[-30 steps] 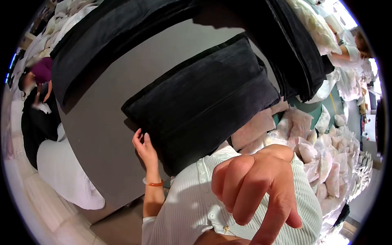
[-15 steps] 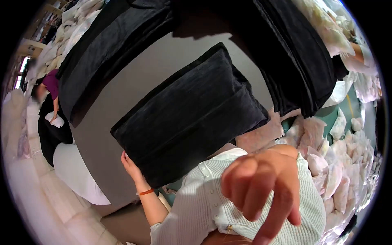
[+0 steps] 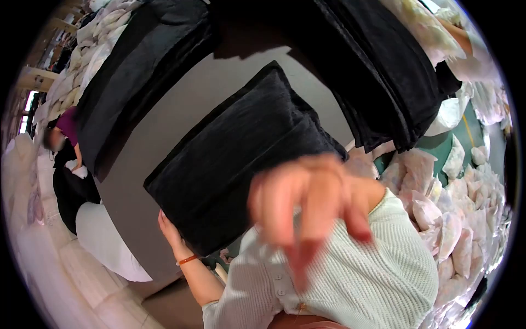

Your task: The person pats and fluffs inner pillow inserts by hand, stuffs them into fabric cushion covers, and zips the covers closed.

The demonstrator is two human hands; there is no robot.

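The black cushion (image 3: pixel 235 148) lies at a slant on the grey tabletop (image 3: pixel 156 129), between black fabric (image 3: pixel 137 71) at the left and stacked black fabric (image 3: pixel 383 71) at the right. The person's left hand (image 3: pixel 172 233) is against its near left edge, fingers partly hidden, so whether it grips cannot be told. The right hand (image 3: pixel 307 205), blurred, hangs loosely half-curled in front of the cushion, nothing visible in it

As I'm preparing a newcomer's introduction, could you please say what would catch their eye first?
Probably the big black cushion mid-view, with the left hand at its lower left edge. Next, the blurred right hand, looming large before the cushion, and the heap of pale bags at the right.
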